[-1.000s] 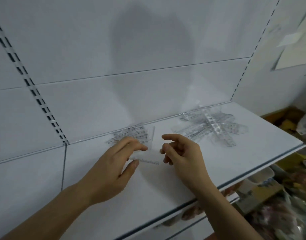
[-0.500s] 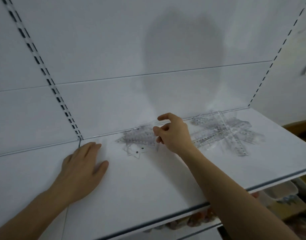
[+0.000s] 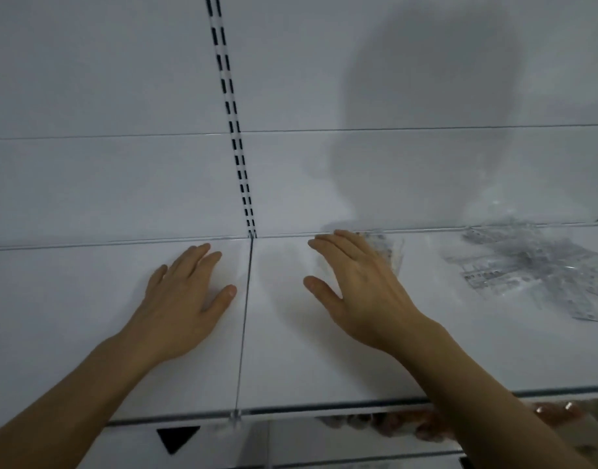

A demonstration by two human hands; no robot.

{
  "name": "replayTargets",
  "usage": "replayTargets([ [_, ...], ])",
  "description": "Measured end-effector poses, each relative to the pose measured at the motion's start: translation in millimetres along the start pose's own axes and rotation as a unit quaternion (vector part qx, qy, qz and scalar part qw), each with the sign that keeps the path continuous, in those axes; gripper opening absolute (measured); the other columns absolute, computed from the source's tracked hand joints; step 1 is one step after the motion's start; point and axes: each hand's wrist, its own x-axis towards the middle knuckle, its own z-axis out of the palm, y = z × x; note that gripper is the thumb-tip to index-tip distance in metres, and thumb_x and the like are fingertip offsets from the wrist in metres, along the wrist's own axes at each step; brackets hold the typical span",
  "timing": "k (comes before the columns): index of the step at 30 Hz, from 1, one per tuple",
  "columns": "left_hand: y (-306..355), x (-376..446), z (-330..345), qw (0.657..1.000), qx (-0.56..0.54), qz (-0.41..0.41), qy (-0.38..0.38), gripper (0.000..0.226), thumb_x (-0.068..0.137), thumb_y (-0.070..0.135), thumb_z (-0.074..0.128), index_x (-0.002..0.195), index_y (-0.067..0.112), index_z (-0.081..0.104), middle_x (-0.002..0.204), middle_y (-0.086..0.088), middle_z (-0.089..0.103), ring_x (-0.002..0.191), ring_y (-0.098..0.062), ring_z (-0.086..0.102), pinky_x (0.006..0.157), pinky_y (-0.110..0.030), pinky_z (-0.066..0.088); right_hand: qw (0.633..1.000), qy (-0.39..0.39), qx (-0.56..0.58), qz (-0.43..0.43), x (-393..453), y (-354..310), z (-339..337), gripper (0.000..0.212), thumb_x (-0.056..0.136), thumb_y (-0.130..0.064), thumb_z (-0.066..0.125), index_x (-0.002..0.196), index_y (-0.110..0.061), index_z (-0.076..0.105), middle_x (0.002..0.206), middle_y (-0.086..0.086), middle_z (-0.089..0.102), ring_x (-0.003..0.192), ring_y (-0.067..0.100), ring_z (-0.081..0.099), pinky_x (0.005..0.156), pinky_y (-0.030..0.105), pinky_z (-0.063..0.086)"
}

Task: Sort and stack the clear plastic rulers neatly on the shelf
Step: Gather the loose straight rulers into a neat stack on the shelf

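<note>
Two bare hands lie on a white shelf (image 3: 87, 316) that fills the lower half of the frame. The left hand (image 3: 182, 299), at centre left, rests palm down on the shelf surface with its fingers (image 3: 196, 258) straight and slightly spread; it holds nothing. A thin seam (image 3: 245, 316) between two shelf panels runs down the frame just right of its thumb.

The right hand (image 3: 361, 292), just right of centre, is also flat with straight fingers (image 3: 338, 242) pointing toward the back wall. It covers part of a small stack of clear rulers (image 3: 387, 252), whose printed edges show past the right side of the hand, close to the back edge of the shelf. Whether the palm presses on them cannot be told.

Well apart, at the right edge of the frame, a loose pile of clear rulers (image 3: 527, 265) lies criss-crossed on the shelf.

A slotted upright strip (image 3: 233, 130) runs up the wall, upper centre.
</note>
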Motion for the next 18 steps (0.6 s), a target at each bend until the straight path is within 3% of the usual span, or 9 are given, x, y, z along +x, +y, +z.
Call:
replayTargets([
  [3,-41,-25,-20,1.0,0.004,-0.014,0.003,0.1,0.078,0.081,0.006,0.159,0.024,0.018,0.168,0.007,0.007,0.154,-0.011,0.005,0.125,-0.043,0.007,0.999,-0.044,0.0,-0.03,9,-54,16,0.062,0.104,-0.051,0.041,0.157,-0.02,0.032,0.162,-0.005,0.032,0.155,0.016,0.011,0.126,0.038,0.017],
  [13,-245,-183,-99,0.991,0.028,-0.129,0.025,0.095,0.082,0.078,0.01,0.16,0.024,0.016,0.168,0.003,0.01,0.154,-0.016,0.009,0.125,-0.044,0.009,0.987,-0.137,0.03,-0.082,19,-282,100,0.075,0.103,-0.056,0.036,0.162,-0.023,0.006,0.169,-0.009,0.003,0.156,0.01,-0.006,0.127,0.044,0.009],
  [18,-347,-268,-136,0.981,0.052,-0.178,0.057,0.103,0.077,0.081,0.004,0.158,0.02,0.021,0.167,-0.002,0.016,0.154,-0.021,0.013,0.123,-0.053,0.016,0.976,-0.161,0.055,-0.136,23,-404,154,0.078,0.101,-0.06,0.037,0.163,-0.024,0.005,0.169,-0.01,0.001,0.155,0.009,-0.006,0.127,0.043,0.009],
])
